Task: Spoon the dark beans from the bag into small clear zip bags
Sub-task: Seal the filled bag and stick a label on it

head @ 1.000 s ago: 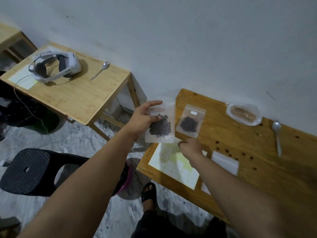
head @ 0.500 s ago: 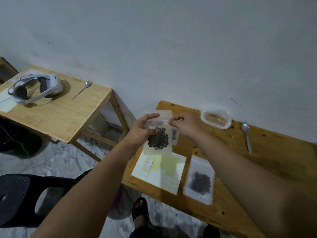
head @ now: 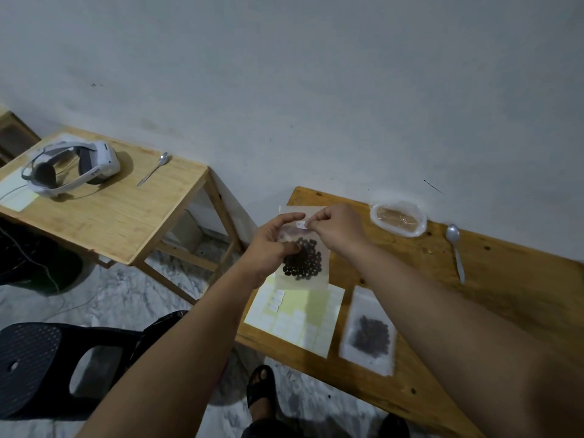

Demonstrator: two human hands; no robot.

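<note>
Wooden table (head: 521, 295): one spoon (head: 457, 252), one flat zip bag (head: 368, 333), one raised zip bag (head: 303, 263)

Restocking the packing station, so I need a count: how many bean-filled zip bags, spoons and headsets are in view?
Bean-filled zip bags: 2 (held bag, lying bag)
Spoons: 2 (left spoon, right spoon)
Headset: 1
Total: 5

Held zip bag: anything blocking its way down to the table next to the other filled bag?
Nothing visible blocks it. Left hand and right hand pinch the zip bag above the flat label sheet; the filled bag lies right of the sheet on the table.
</note>
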